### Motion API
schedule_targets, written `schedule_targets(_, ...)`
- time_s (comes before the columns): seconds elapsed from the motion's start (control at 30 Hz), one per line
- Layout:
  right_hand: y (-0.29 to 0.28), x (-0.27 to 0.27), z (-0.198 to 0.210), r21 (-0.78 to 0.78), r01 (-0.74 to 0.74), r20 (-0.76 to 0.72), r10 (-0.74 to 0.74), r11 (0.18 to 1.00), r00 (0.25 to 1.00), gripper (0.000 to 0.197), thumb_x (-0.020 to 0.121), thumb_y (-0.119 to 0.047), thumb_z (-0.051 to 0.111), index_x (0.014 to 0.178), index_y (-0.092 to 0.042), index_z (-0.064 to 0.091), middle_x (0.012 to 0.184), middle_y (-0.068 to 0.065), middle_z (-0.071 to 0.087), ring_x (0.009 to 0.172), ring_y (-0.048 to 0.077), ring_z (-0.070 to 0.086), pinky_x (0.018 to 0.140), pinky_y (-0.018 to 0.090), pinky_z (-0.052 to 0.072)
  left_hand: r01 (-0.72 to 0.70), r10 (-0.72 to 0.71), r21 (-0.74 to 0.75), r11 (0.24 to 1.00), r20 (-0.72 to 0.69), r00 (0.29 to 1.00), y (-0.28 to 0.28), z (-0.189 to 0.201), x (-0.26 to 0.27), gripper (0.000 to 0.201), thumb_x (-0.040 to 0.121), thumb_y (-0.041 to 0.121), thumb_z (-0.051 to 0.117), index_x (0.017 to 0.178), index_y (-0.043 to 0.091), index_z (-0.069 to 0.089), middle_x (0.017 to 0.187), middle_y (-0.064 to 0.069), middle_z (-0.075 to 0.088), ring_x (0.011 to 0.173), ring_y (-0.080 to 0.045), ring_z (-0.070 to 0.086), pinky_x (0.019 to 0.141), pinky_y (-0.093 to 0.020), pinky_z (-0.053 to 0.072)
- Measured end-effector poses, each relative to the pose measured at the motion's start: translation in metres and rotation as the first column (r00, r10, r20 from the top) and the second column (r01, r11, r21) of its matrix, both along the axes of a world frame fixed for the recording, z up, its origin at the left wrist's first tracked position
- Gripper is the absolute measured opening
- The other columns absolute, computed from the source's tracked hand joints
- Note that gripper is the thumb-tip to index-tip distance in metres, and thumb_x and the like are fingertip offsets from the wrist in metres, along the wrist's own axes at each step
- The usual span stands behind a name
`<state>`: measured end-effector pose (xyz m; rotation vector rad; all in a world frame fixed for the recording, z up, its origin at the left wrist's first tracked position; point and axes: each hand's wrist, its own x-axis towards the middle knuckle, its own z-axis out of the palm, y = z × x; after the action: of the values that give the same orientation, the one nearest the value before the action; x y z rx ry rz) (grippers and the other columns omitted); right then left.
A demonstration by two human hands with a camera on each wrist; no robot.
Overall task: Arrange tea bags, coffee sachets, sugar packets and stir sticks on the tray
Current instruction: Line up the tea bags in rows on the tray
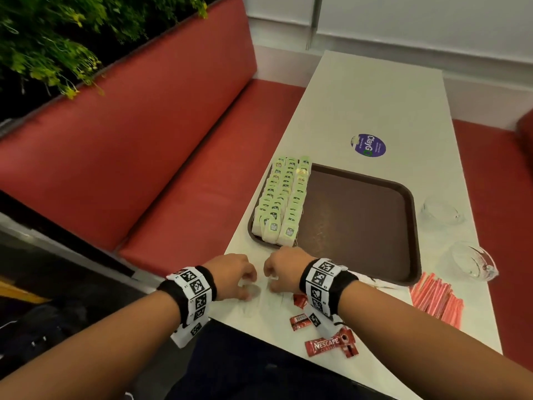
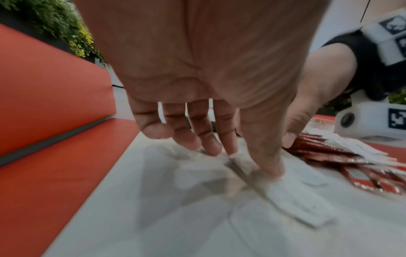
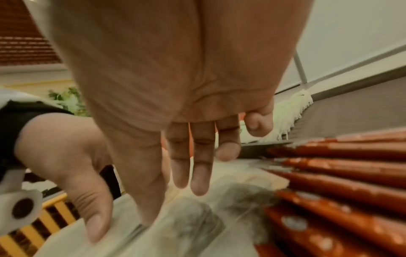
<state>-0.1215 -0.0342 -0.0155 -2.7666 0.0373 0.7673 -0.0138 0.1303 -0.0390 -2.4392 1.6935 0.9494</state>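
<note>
Both hands low over near-left corner of white table, close together, backs up. Left hand with fingers bent downward, tips and thumb touching a loose heap of white sugar packets lying flat on table; whether anything is pinched off the surface cannot be told, blur too heavy. Right hand just beside it, fingers hanging down toward the same white packets, thumb tip on or at one packet; true grasp likewise cannot be told. Brown tray set on table beyond hands, toward far side. Tea bags, green-labelled, standing in two tight rows along tray's left edge, running near rim to far rim; rest of tray floor bare brown. Coffee sachets, red, scattered along table's near edge, right of and partly under right wrist; more fanned in a pile in right wrist view. Stir sticks, pinkish-red, bundled loosely at table's right edge, just off tray's near-right corner. Two clear glass dishes along right edge, beside tray. Round purple sticker on table past tray's far rim. Red padded bench seat along table's left side, green plants above its backrest.
</note>
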Motion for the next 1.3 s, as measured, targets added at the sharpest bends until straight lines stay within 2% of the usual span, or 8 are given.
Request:
schedule_targets(0.27,0.015,0.002,-0.01,-0.129,-0.091,-0.019,0.089,0.988,0.996,0.031,0.095,-0.027,0.06,0.125,-0.032,0.063,0.119,-0.001,0.067,0.112,0.024,0.06,0.093,0.037,0.045,-0.051,0.054,-0.062,0.997,0.048,0.997,0.002,0.005,-0.006,0.019,0.089,0.038,0.066,0.105,0.027,0.065,0.105,0.008,0.065,0.092,-0.015,0.059,0.073,-0.026,0.041)
schedule_targets(0.43,0.005,0.0,0.001,0.07,0.075,0.094,-0.081,0.995,0.992,0.026,0.097,-0.01,0.052,0.118,-0.014,0.067,0.115,0.011,0.059,0.105,0.03,0.06,0.089,0.04,0.049,-0.265,0.252,-0.183,0.947,-0.09,0.964,0.003,0.02,0.002,0.014,0.089,0.032,0.068,0.099,0.034,0.058,0.088,0.016,0.065,0.076,-0.007,0.058,0.072,-0.025,0.045)
schedule_targets(0.57,-0.01,-0.007,0.02,0.281,0.282,0.167,-0.336,0.917,0.927,0.021,0.093,0.002,0.042,0.103,-0.014,0.052,0.102,0.008,0.055,0.089,0.025,0.053,0.073,0.029,0.038,-0.424,0.369,-0.296,0.856,-0.226,0.901,-0.004,0.035,0.01,0.009,0.098,0.025,0.056,0.102,0.031,0.051,0.08,0.012,0.067,0.069,-0.006,0.059,0.066,-0.026,0.047)
schedule_targets(0.73,-0.021,-0.018,0.034,0.441,0.329,0.251,-0.466,0.835,0.848,0.009,0.092,-0.012,0.05,0.099,-0.017,0.051,0.085,0.005,0.06,0.078,0.028,0.056,0.068,0.033,0.044,-0.492,0.382,-0.39,0.779,-0.327,0.864,-0.024,0.043,0.011,0.01,0.102,0.021,0.051,0.107,0.029,0.047,0.073,0.008,0.06,0.059,-0.004,0.049,0.057,-0.019,0.036)
schedule_targets(0.83,-0.026,-0.021,0.035,0.438,0.259,0.356,-0.43,0.861,0.83,0.033,0.083,-0.025,0.065,0.114,-0.027,0.052,0.097,-0.001,0.064,0.088,0.021,0.061,0.077,0.033,0.05,-0.516,0.352,-0.416,0.749,-0.41,0.841,-0.04,0.045,0.004,0.013,0.101,0.019,0.052,0.107,0.029,0.048,0.066,0.003,0.056,0.059,-0.009,0.047,0.059,-0.024,0.039)
schedule_targets(0.97,-0.036,-0.015,0.031,0.418,0.219,0.48,-0.419,0.882,0.771,0.019,0.088,-0.023,0.07,0.107,-0.02,0.074,0.09,-0.005,0.055,0.085,0.015,0.055,0.08,0.032,0.048,-0.491,0.322,-0.418,0.765,-0.412,0.852,-0.055,0.044,-0.001,0.013,0.102,0.014,0.048,0.11,0.023,0.051,0.061,0.004,0.05,0.052,-0.003,0.043,0.054,-0.019,0.035)
schedule_targets(1.2,-0.051,-0.01,0.028,0.409,0.277,0.456,-0.458,0.869,0.763,0.016,0.088,-0.031,0.066,0.094,-0.016,0.071,0.087,-0.006,0.052,0.086,0.019,0.057,0.081,0.039,0.05,-0.462,0.313,-0.568,0.681,-0.345,0.885,-0.06,0.058,0.001,0.008,0.096,0.035,0.062,0.097,0.029,0.067,0.08,0.016,0.06,0.065,-0.004,0.051,0.064,-0.02,0.041)
schedule_targets(1.3,-0.056,-0.004,0.028,0.422,0.289,0.456,-0.477,0.859,0.752,0.021,0.089,-0.037,0.068,0.088,-0.016,0.071,0.082,-0.006,0.049,0.081,0.018,0.055,0.074,0.036,0.048,-0.363,0.249,-0.597,0.715,-0.267,0.931,-0.064,0.065,0.005,0.006,0.089,0.031,0.072,0.094,0.031,0.07,0.088,0.019,0.065,0.078,-0.006,0.056,0.07,-0.02,0.045)
